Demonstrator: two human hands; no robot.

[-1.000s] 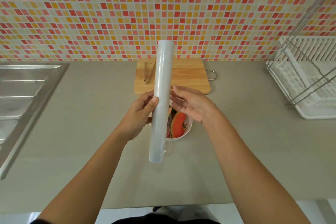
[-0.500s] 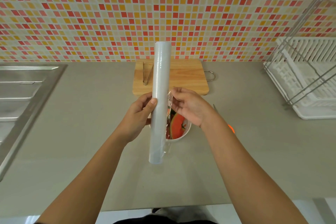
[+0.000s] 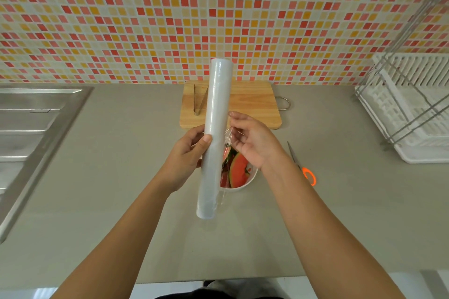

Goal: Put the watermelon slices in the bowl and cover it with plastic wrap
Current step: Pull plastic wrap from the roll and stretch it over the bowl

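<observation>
Now you're on the covering step: your left hand (image 3: pixel 187 155) curls its fingers round the plastic wrap roll (image 3: pixel 213 138), held over the bowl (image 3: pixel 243 187) on the counter (image 3: pixel 121 177), and your right hand (image 3: pixel 252 143) pinches its clear loose edge. The red, green-rinded watermelon slices (image 3: pixel 239 170) sit in the bowl; next, draw film across the rim

Bare hands (image 3: pixel 254 144), forearms (image 3: pixel 116 238); dark clothing (image 3: pixel 213 296).
</observation>
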